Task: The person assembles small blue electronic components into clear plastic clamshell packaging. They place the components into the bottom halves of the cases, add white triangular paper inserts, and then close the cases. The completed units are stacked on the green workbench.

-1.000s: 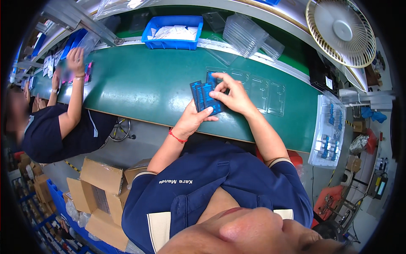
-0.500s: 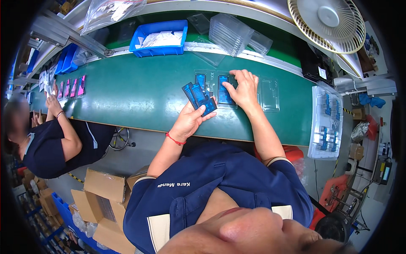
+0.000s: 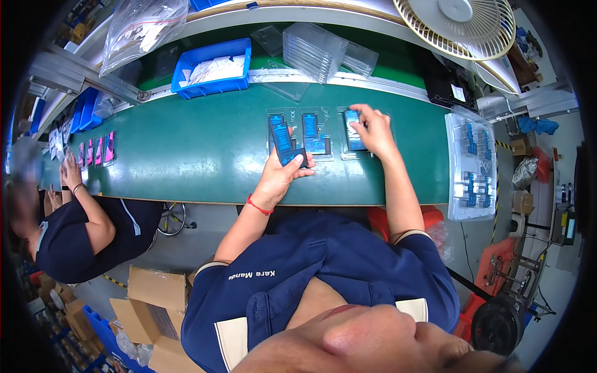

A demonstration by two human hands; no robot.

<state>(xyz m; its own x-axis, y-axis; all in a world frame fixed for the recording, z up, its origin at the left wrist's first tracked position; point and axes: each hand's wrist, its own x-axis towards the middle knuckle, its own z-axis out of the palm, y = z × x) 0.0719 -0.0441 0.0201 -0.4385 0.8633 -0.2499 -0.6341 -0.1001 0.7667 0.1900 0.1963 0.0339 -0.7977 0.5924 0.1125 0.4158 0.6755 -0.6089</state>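
In my left hand (image 3: 272, 179) I hold a flat L-shaped battery (image 3: 282, 138), black with a blue label, fingers closed around its lower end. Whether another lies beneath it I cannot tell. My right hand (image 3: 377, 133) pinches a similar battery (image 3: 354, 140) at the right-hand clear plastic tray (image 3: 346, 156), fingers at its top and thumb along its face. A second battery (image 3: 310, 126) lies in the middle clear tray (image 3: 326, 116). Partly hidden behind the held one, a battery (image 3: 274, 118) sits in the left clear tray (image 3: 269, 112).
Clear plastic trays (image 3: 311, 53) are stacked behind, beside a blue bin (image 3: 245, 69) of white pieces. A clear box (image 3: 456, 180) with several batteries stands at the right edge. A fan (image 3: 460, 12) hangs over the far right. At left, a person (image 3: 81, 230) handles pink-marked items.
My right hand has moved right, from the middle tray to the right-hand one, with a battery. My left hand now shows one battery where two showed before. The view has shifted slightly.
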